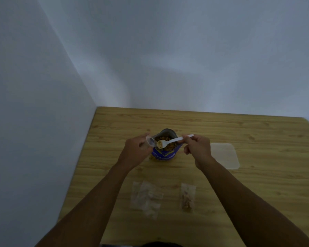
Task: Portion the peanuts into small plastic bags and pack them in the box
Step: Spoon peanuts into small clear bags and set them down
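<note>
So far, one filled bag (pixel 187 197) on desk (pixel 257 193), none visible in box (pixel 223 155). My left hand (pixel 136 148) pinches an open bag (pixel 150 141) beside the peanut pouch (pixel 163 154); right hand (pixel 197 147) grips the loaded spoon (pixel 175 139). Several empty bags (pixel 144 198) wait.

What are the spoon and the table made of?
The spoon looks like white plastic: thin, smooth, all one colour. The table looks like wood, or a wood-print laminate: yellowish, with grain lines and knots. I cannot tell which.
</note>
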